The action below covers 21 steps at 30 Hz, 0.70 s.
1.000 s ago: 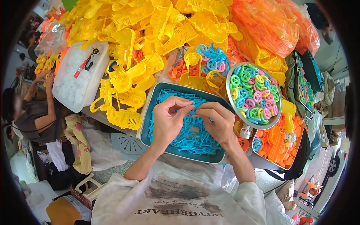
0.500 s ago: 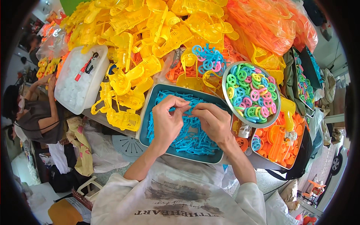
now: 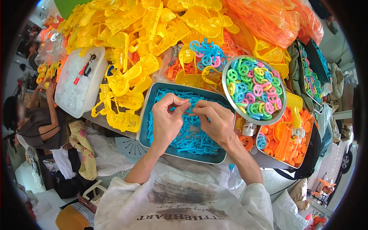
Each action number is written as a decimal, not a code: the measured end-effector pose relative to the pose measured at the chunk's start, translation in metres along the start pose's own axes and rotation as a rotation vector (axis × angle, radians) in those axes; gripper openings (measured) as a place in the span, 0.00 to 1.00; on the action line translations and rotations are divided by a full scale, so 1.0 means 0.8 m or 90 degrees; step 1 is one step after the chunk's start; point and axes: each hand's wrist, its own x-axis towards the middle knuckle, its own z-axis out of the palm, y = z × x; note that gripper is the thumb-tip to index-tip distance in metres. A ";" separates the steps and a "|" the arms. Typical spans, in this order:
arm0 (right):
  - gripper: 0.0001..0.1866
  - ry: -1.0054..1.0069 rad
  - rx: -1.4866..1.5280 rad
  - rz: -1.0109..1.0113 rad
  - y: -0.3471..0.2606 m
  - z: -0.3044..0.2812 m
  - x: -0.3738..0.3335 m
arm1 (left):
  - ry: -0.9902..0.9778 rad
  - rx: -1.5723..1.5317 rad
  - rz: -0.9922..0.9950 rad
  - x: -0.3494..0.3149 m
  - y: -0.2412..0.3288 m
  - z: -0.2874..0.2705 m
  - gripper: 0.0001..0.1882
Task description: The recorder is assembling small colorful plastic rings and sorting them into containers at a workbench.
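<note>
Both hands are over a dark teal tray full of thin light-blue plastic pieces. My left hand is closed in a pinch of thumb and forefinger. Facing it, my right hand has its fingers bent and pressed together. The two sets of fingertips nearly meet above the pieces. Whatever they hold is too small or too hidden to make out. A metal bowl of small pink, green, yellow and blue spoked wheels stands just right of the tray.
Yellow molded plastic parts are heaped behind the tray. A white tub with pliers stands left, beside a co-worker. Blue parts with wheels lie behind. On the right are a tray of orange parts and a small bottle.
The view has shifted slightly, so the table's things sit a little further left and higher. My fingertips are slightly further apart; both hands stay pinched over the tray.
</note>
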 end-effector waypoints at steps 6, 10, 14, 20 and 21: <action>0.12 -0.007 0.013 0.007 -0.002 0.002 -0.005 | -0.025 -0.017 0.044 -0.005 -0.008 -0.006 0.05; 0.12 0.001 0.036 0.034 0.001 0.005 -0.006 | -0.036 -0.094 -0.043 -0.002 -0.010 -0.007 0.05; 0.12 -0.010 0.027 0.044 -0.001 0.004 -0.005 | -0.044 -0.083 -0.090 0.004 -0.003 -0.008 0.05; 0.13 -0.040 0.088 0.127 0.000 0.004 0.001 | -0.116 -0.131 -0.114 0.012 0.008 -0.021 0.01; 0.13 -0.019 0.062 0.104 0.002 0.002 0.003 | -0.162 -0.089 -0.112 0.012 0.015 -0.026 0.02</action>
